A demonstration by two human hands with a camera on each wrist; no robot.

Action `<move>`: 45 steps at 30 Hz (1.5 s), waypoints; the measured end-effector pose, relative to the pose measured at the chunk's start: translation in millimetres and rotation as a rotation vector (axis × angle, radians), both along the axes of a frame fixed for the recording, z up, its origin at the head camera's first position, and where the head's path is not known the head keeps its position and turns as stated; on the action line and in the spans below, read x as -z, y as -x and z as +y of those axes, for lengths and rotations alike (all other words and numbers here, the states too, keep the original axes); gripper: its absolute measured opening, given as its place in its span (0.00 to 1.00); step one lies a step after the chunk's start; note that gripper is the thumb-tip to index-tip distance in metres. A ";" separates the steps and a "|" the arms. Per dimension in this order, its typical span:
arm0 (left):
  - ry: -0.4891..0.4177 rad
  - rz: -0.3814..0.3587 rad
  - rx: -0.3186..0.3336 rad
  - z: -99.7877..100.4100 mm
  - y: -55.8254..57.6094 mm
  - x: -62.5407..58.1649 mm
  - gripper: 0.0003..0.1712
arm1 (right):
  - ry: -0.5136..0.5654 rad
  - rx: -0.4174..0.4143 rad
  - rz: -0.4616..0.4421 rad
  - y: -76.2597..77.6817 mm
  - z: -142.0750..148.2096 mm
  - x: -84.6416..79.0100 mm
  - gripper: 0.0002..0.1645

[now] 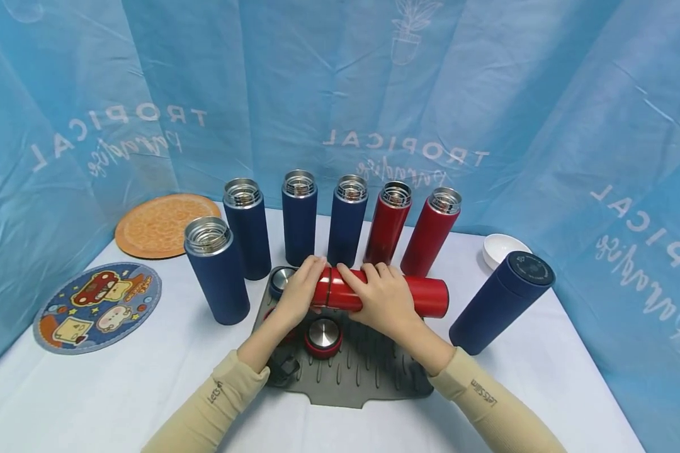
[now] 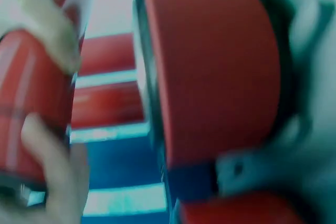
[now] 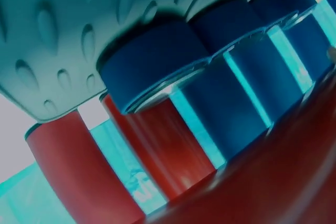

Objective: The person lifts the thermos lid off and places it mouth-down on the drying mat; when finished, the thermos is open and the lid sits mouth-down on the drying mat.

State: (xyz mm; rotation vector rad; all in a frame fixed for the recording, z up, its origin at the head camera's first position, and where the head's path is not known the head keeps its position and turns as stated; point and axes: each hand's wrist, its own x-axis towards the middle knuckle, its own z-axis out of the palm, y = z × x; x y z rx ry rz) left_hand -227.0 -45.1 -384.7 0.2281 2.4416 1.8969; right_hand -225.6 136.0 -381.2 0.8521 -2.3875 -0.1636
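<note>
Both hands hold a red thermos flask (image 1: 430, 297) on its side above a grey ribbed mat (image 1: 368, 368). My left hand (image 1: 300, 292) grips its lid end at the left. Around the body, nearer the middle, is my right hand (image 1: 384, 299). In the left wrist view the flask (image 2: 34, 98) has fingers round it near the dark seam. Its red side (image 3: 262, 192) fills the lower right of the right wrist view. On the mat stand a red-sided lid with a steel top (image 1: 323, 335) and a blue lid (image 1: 281, 280); the left arm partly hides other lids.
Behind the mat stand several lidless blue flasks (image 1: 299, 220) and two lidless red flasks (image 1: 430, 233). A capped blue flask (image 1: 498, 305) and a white bowl (image 1: 504, 248) are at right. Round mats, orange (image 1: 164, 223) and cartoon-printed (image 1: 99, 308), lie at left.
</note>
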 end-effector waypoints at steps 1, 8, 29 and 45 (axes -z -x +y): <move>0.005 -0.011 0.072 -3.8 0.1 -1.2 0.27 | 0.003 0.005 -0.011 -0.3 1.2 -0.6 0.55; 0.133 0.192 0.382 -27.0 2.7 -3.5 0.51 | 0.014 0.022 -0.063 -2.6 8.5 -2.8 0.56; 0.067 0.205 0.417 -41.7 9.4 0.9 0.38 | 0.060 0.029 -0.099 -8.5 12.2 -1.2 0.58; 0.002 -0.023 0.343 -38.0 10.6 0.2 0.37 | 0.065 0.006 -0.055 -7.9 12.1 -0.3 0.57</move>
